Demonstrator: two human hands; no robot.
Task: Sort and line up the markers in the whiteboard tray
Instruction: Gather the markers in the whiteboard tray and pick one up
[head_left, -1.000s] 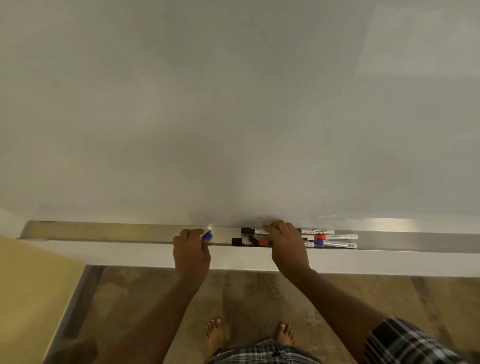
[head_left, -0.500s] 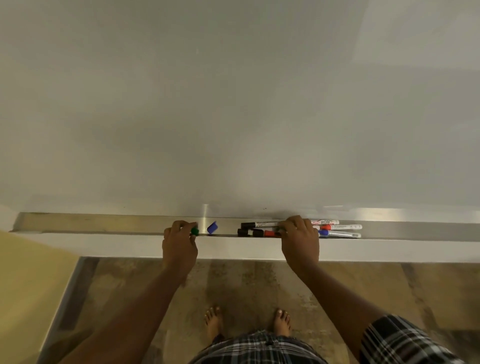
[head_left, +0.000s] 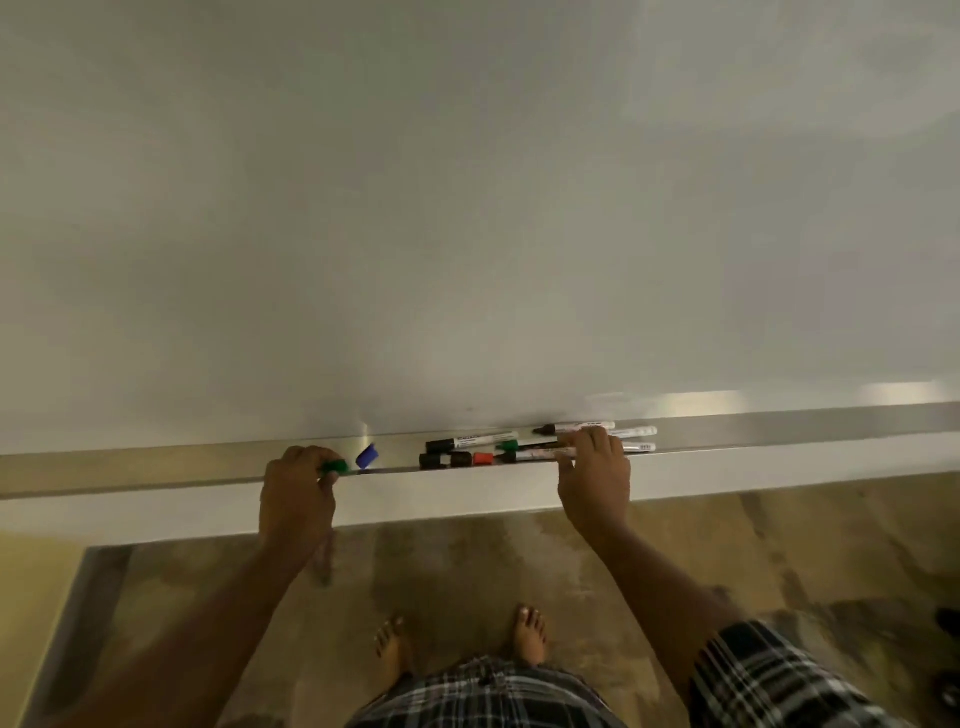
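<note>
Markers lie in the metal whiteboard tray (head_left: 779, 434), bunched near its middle. Rear row: a black-capped marker (head_left: 470, 442), and to its right an uncapped black-tipped marker (head_left: 571, 428) close against the board. In front of these, a green-capped marker (head_left: 524, 446) lies at a slight angle. Along the front lip sit loose caps: two black caps (head_left: 445, 460) side by side, then a red cap (head_left: 482, 459) just to their right. More white barrels (head_left: 640, 439) stick out to the right from under the right hand; their colours cannot be told.

Right hand (head_left: 595, 475) rests palm-down over the right end of the bunch, fingers spread flat across several barrels. It presses or covers them rather than closing round any one; grip not clenched, fingers extended.

Left hand (head_left: 296, 493) is at the tray's front edge, well apart from the bunch. Its grip pinches a small green piece (head_left: 333, 466), likely a cap, between thumb and fingertips; whether a barrel is attached cannot be seen. Just beside it to the right, a blue cap (head_left: 367, 456) lies tilted in the tray, not touched by the hand.

Above the tray, the whiteboard (head_left: 467, 208) is blank. Below, a white ledge (head_left: 156, 512) runs under the tray. The person stands barefoot on a mottled brown floor (head_left: 467, 561), plaid sleeve (head_left: 769, 675) on the right arm.
</note>
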